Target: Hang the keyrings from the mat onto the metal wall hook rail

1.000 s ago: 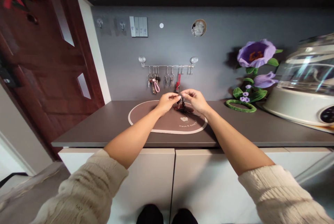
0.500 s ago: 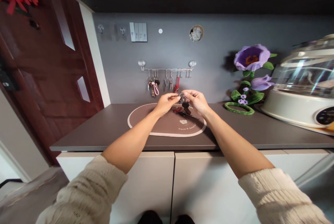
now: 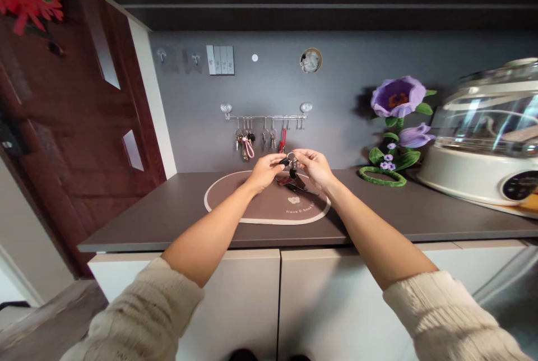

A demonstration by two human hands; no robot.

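Both my hands meet above a brown oval mat (image 3: 235,208) on the grey counter. My left hand (image 3: 264,169) pinches one side of a small bunch of keys on a metal ring (image 3: 291,162), and my right hand (image 3: 313,167) pinches the other side. A dark key hangs down from the ring between my fingers. A dark red and black item (image 3: 290,183) lies on the mat just under my hands. On the wall behind, a chrome hook rail (image 3: 264,117) carries several key bunches, one with a pink strap and one with a red strap.
A dark wooden door (image 3: 71,125) stands at the left. Purple fabric flowers (image 3: 397,103) with a green coiled stem sit right of the mat. A white appliance with a clear lid (image 3: 483,142) fills the far right. White cabinet doors (image 3: 277,299) lie below the counter edge.
The view has tilted slightly, so everything sits a little lower in the picture. My hands stay together on the key ring, with the dark key turned a little between my fingers.
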